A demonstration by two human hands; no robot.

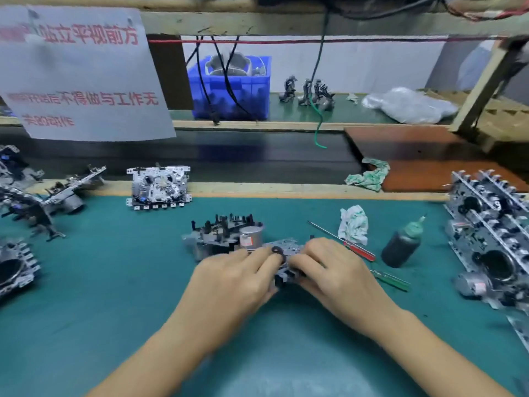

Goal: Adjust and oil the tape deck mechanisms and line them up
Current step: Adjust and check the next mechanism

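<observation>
Your left hand and right hand meet over one tape deck mechanism on the green worktop; the fingers of both curl round it, left from one side, right from the other. A black rubber ring sits on top between your fingertips. Just beyond your fingers stands a second mechanism, grey metal with a shiny cylindrical motor. Right of your right fingers lie a red-handled screwdriver, a crumpled cloth and a dark oil bottle.
</observation>
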